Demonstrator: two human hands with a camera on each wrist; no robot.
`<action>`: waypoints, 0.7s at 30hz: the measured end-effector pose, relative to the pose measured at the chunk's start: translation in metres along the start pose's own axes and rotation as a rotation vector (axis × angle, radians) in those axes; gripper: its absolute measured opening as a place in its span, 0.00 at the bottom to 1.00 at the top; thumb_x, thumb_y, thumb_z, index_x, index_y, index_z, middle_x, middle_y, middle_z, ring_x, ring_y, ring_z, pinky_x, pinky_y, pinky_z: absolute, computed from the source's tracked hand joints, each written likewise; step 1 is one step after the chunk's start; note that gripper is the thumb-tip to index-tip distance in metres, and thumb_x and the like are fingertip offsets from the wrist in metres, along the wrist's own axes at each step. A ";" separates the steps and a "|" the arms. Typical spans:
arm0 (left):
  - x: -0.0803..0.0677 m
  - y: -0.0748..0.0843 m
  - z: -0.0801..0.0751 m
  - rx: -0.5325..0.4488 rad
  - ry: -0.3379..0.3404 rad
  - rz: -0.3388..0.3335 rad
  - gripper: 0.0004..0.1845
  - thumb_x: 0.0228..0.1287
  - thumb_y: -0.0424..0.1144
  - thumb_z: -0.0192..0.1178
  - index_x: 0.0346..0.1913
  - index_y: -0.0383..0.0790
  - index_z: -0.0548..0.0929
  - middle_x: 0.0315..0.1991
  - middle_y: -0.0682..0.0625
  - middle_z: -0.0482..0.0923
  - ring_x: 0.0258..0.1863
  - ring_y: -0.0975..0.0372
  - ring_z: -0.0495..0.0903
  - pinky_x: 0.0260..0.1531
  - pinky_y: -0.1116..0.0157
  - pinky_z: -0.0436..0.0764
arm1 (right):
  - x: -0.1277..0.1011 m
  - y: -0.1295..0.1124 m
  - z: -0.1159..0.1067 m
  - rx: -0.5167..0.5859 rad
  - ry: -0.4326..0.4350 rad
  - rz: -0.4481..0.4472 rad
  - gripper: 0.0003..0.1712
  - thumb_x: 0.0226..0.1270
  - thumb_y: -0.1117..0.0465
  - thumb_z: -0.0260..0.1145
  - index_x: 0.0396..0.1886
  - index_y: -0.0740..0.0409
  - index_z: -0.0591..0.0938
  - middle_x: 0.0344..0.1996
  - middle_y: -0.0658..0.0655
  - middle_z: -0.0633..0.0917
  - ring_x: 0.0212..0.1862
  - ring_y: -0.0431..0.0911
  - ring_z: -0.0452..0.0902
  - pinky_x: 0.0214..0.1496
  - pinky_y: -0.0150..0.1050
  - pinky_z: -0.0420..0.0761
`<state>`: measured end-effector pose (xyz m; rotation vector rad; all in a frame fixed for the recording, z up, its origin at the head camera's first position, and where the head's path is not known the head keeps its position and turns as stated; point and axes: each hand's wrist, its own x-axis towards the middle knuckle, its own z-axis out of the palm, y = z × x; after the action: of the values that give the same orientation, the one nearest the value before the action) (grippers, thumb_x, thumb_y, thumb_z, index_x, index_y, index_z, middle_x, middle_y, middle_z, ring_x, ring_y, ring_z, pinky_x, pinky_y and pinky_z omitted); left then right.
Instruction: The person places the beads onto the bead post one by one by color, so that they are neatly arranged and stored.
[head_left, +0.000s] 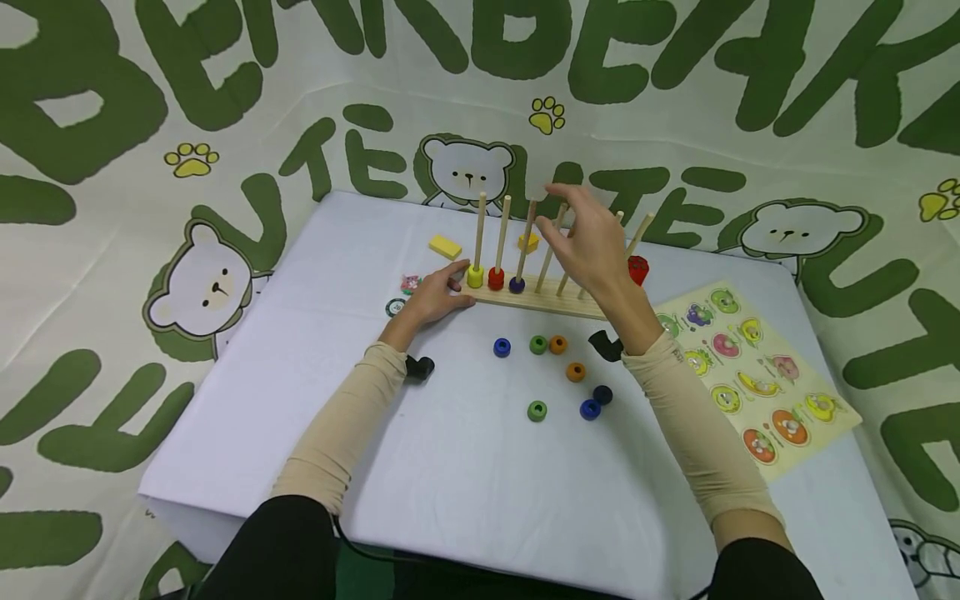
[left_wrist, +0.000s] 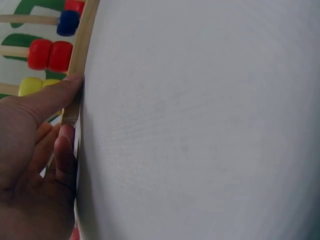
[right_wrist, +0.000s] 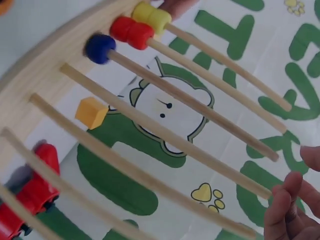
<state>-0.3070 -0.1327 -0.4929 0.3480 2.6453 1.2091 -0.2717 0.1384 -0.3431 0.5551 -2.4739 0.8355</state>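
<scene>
White-covered table (head_left: 450,483) bearing pegged board (head_left: 528,305), loose beads (head_left: 576,372), yellow block (head_left: 446,247); fruit-picture sheet (head_left: 757,379)

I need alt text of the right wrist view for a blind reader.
The right hand is near the tips of pegs on a wooden rack. Three pegs hold, in turn, two yellow beads, two red beads and one blue bead; a yellow block and a red toy lie behind.

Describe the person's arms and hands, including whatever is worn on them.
The left hand and right hand wear no gloves. Wrinkled beige coverings wrap the forearms, with black sleeves higher up. A small black device sits at each wrist, and a thin black cable shows near the left sleeve.
</scene>
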 end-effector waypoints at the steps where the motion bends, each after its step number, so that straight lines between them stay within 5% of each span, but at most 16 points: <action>1: 0.000 0.001 0.001 -0.001 0.000 -0.001 0.44 0.71 0.40 0.72 0.84 0.43 0.63 0.54 0.37 0.81 0.56 0.48 0.77 0.67 0.48 0.73 | -0.006 0.001 -0.003 0.010 0.023 -0.017 0.25 0.77 0.56 0.70 0.68 0.60 0.82 0.61 0.61 0.86 0.28 0.53 0.80 0.31 0.45 0.76; 7: 0.001 0.002 0.005 -0.010 -0.002 -0.011 0.44 0.71 0.39 0.72 0.84 0.44 0.63 0.54 0.37 0.80 0.56 0.48 0.77 0.68 0.48 0.73 | -0.056 0.011 -0.023 0.010 0.024 -0.049 0.18 0.74 0.61 0.72 0.59 0.63 0.86 0.48 0.62 0.86 0.24 0.47 0.72 0.27 0.37 0.69; 13: 0.001 -0.001 0.002 -0.009 -0.003 -0.018 0.44 0.72 0.39 0.71 0.85 0.44 0.62 0.55 0.37 0.80 0.57 0.48 0.76 0.69 0.47 0.71 | -0.103 0.026 -0.031 -0.063 -0.254 0.071 0.13 0.74 0.59 0.72 0.52 0.59 0.89 0.49 0.60 0.89 0.26 0.47 0.75 0.27 0.39 0.74; 21: 0.003 0.000 0.001 -0.016 -0.007 -0.014 0.44 0.72 0.39 0.71 0.85 0.45 0.61 0.55 0.37 0.79 0.58 0.47 0.76 0.70 0.46 0.71 | -0.149 0.052 -0.045 -0.121 -0.609 0.196 0.12 0.72 0.61 0.71 0.53 0.57 0.89 0.48 0.57 0.90 0.43 0.52 0.85 0.44 0.49 0.84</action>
<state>-0.3097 -0.1307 -0.4941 0.3298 2.6260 1.2219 -0.1637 0.2387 -0.4159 0.5965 -3.1518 0.6447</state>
